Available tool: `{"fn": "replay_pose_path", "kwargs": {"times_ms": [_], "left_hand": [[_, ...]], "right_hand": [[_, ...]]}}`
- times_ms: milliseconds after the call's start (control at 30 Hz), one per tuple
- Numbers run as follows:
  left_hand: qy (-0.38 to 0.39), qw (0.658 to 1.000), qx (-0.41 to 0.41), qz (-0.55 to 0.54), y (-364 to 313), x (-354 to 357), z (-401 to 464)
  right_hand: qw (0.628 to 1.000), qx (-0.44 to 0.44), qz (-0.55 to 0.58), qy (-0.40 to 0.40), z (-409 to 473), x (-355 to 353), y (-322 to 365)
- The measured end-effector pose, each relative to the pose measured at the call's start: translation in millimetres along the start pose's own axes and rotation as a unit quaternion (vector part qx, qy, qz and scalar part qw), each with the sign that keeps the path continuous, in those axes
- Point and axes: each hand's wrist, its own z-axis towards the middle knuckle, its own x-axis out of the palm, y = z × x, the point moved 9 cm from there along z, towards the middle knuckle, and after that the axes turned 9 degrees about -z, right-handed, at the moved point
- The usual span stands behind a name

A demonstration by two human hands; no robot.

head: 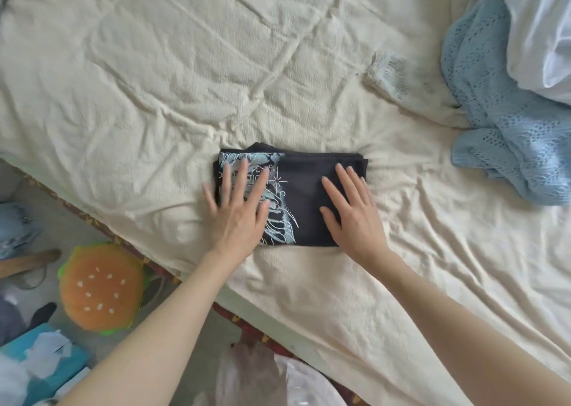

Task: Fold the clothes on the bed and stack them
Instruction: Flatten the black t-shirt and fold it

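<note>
A black garment (pixel 304 183) with a pale blue print lies folded into a compact rectangle in the middle of the cream bed cover (pixel 154 81). My left hand (pixel 238 211) lies flat on its printed left half, fingers straight and spread. My right hand (pixel 352 211) presses flat on its plain right half, near the edge. At the right of the bed, a light blue knitted garment (pixel 494 121) lies crumpled and unfolded, and a white garment (pixel 543 34) is heaped beside it in the far right corner.
The bed's edge runs diagonally at the lower left. On the floor there lie a burger-shaped cushion (pixel 100 288), a teal tissue box (pixel 43 362) and a plastic bag (pixel 272 381). A pale fringed cloth (pixel 387 72) sits on the cover near the blue knit.
</note>
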Motion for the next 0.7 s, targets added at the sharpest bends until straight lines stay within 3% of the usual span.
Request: {"fn": "replay_pose_path", "kwargs": {"times_ms": [67,133,267,433,533,700], "left_hand": [[-0.065,0.987,-0.069,-0.127,16.8,-19.5,-11.1],[-0.113,0.952,-0.134,-0.252,34.8,-31.9,-19.0],[-0.061,0.893,-0.250,-0.370,55.2,-26.9,-17.8],[-0.051,0.798,-0.348,-0.489,67.9,-25.8,-18.6],[-0.051,0.792,-0.347,-0.499,64.3,-33.9,-25.2],[-0.050,0.802,-0.320,-0.502,45.9,-55.4,-53.0]], "right_hand": [[0.995,0.075,0.063,-0.006,-10.6,-8.4,-13.0],[0.968,0.188,0.165,-0.007,-19.4,-9.9,-30.0],[0.819,0.429,0.380,0.035,-32.6,7.2,-56.8],[0.720,0.463,0.487,0.170,-29.5,19.3,-61.9],[0.706,0.449,0.513,0.194,-32.8,10.3,-57.3],[0.741,0.424,0.502,0.138,-50.1,-26.3,-39.3]]}}
